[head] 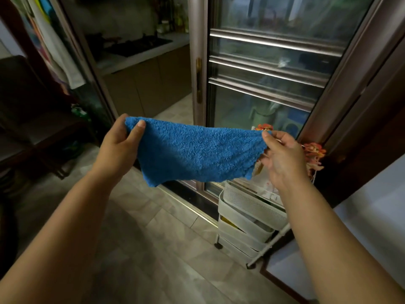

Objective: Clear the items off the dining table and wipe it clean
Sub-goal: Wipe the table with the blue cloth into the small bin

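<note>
Blue cloth [195, 152] stretched between left hand [119, 145] and right hand [282, 159].

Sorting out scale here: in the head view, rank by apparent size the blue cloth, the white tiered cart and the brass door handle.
1. blue cloth, though it is nearest the camera
2. white tiered cart
3. brass door handle

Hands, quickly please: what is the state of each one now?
Left hand: closed, its grip pinching one top corner of the blue cloth.
Right hand: closed, pinching the other top corner.
</note>
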